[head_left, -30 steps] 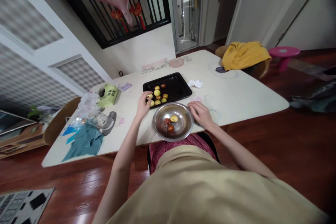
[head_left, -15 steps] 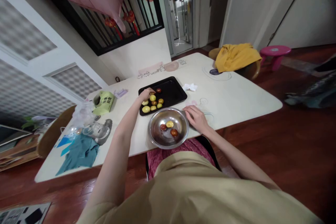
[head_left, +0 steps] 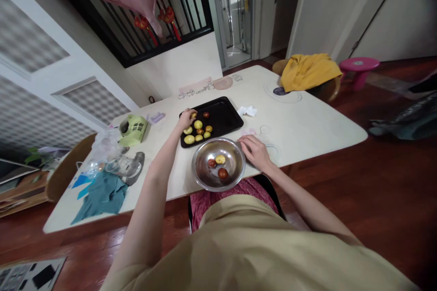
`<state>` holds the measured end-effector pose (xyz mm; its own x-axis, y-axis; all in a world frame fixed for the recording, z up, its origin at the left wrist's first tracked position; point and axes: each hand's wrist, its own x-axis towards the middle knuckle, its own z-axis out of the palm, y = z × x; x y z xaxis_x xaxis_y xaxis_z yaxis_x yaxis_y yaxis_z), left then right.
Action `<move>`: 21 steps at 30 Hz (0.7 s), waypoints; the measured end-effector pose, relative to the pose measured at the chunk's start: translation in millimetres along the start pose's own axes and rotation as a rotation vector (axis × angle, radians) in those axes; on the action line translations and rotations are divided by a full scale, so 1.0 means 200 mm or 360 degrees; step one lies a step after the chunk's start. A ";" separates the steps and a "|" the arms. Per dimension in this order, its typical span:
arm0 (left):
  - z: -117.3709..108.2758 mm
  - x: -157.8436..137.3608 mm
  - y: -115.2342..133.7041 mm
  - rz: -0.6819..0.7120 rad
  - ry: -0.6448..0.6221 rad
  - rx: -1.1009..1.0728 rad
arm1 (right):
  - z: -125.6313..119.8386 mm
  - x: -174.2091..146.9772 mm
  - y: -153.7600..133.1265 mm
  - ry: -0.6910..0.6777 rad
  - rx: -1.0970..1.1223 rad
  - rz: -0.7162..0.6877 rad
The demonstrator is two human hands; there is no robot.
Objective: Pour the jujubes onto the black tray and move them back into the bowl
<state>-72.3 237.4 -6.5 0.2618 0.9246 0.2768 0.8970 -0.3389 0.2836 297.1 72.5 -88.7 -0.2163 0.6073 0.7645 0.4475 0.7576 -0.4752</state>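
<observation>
Over the left end of a black tray (head_left: 223,116), my left hand (head_left: 185,120) has its fingers closed around a small yellow round fruit (head_left: 194,115), partly hidden by them. Several yellow-green fruits, one of them a large yellow fruit (head_left: 189,139), and a few brownish ones lie in the tray's left part, with a dark red fruit (head_left: 206,115) farther back. In front stands a shiny metal bowl (head_left: 201,177) holding a yellow fruit (head_left: 220,159) and two red-brown fruits (head_left: 223,173). My right hand (head_left: 256,152) has its curled fingers on the bowl's right rim.
A crumpled white tissue (head_left: 247,111) lies right of the tray on the white table (head_left: 307,122). At the left are a green bag (head_left: 134,129), clear plastic packaging (head_left: 124,166) and a teal cloth (head_left: 102,195). A yellow garment (head_left: 309,72) hangs over a chair behind.
My left hand has shifted slightly left and back over the tray, and the yellow fruit at its fingertips shows more. My right hand stays at the bowl's rim.
</observation>
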 end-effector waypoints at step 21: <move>-0.24 -0.99 0.82 0.0296 0.0248 -0.0455 | 0.00 0.00 0.00 -0.0050 -0.0006 0.0088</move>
<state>6.8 -10.1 28.7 0.3340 0.8125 0.4777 0.6976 -0.5540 0.4543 298.1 73.2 -88.7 -0.2183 0.6553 0.7231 0.4626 0.7220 -0.5145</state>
